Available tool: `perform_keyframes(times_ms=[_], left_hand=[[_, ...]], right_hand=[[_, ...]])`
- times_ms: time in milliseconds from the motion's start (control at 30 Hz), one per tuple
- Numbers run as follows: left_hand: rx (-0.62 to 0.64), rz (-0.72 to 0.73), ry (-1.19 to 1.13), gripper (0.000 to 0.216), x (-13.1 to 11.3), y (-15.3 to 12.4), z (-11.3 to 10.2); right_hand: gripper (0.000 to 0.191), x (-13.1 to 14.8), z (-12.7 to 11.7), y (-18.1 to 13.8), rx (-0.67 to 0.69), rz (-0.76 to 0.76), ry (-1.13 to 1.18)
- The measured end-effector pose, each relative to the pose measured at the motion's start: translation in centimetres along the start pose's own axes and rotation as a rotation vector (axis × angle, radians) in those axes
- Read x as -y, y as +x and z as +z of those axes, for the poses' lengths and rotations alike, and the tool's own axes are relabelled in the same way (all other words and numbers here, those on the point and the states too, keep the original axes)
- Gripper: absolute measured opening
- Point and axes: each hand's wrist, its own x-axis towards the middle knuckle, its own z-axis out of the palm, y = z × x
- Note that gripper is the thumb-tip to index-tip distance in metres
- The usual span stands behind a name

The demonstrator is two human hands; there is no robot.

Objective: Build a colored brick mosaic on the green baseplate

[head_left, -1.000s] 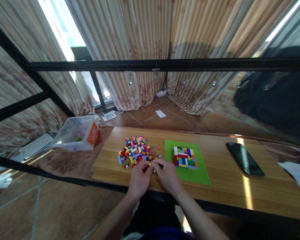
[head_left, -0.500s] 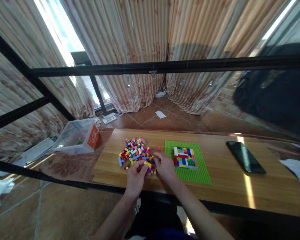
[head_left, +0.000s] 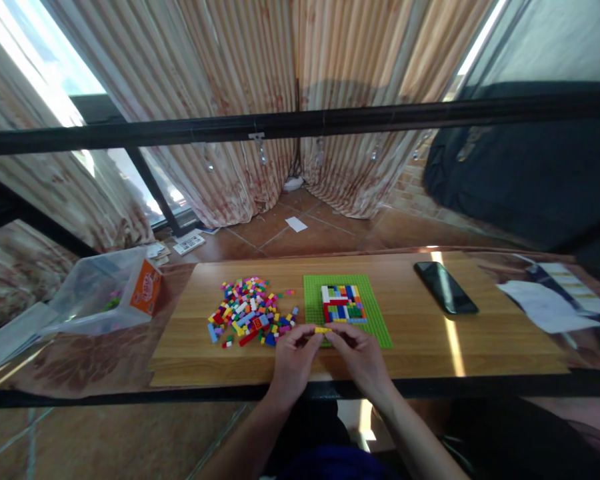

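Between the fingertips of both hands is a small yellow toy brick [head_left: 323, 330], near the front left corner of the green baseplate [head_left: 377, 327]. My left hand [head_left: 296, 353] pinches its left end, and my right hand [head_left: 359, 350] pinches the right end. On the baseplate stands a roughly square block of built bricks [head_left: 344, 305] in white, red, blue, yellow and green. Left of my hands lies a loose pile of small coloured bricks [head_left: 250, 310]. My fingers cover part of the yellow piece.
A black phone [head_left: 445, 288] lies on the wooden board [head_left: 405, 360] to the right, with white paper [head_left: 533, 307] beyond it. At the left stands a clear plastic box [head_left: 95, 293] with an orange label. A black metal bar [head_left: 300, 125] crosses in front of the curtains.
Both hands have moved from the edge of the brick pile to the baseplate's front edge, carrying the yellow brick. My right hand has closed on its right end. The camera view has turned right.
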Motion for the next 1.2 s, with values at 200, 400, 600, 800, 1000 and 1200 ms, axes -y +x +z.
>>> perform_keyframes(times_ms=[200,400,600,800,1000,1200], left_hand=[[0.152,0.136,0.262,0.019,0.6,0.7,3.8],[0.114,0.363,0.713,0.03,1.0,1.6,3.7],[0.136,0.549,1.034,0.04,1.4,2.1,3.3],[0.218,0.54,1.107,0.046,1.6,2.4,3.6],[0.24,0.537,1.139,0.047,1.8,2.5,3.8],[0.248,0.53,1.142,0.047,1.7,2.4,3.8]], right_hand=[[0.027,-0.8,-5.7,0.5,-0.075,-0.015,-0.037],[0.032,-2.1,-9.7,2.7,-0.167,-0.051,-0.3],[0.028,-3.3,-9.1,4.7,-0.128,-0.221,-0.42],[0.019,-3.8,-8.5,4.9,-0.088,-0.236,-0.476],[0.018,-3.7,-8.3,5.0,-0.09,-0.238,-0.475],[0.016,-4.0,-8.3,5.3,-0.089,-0.226,-0.489]])
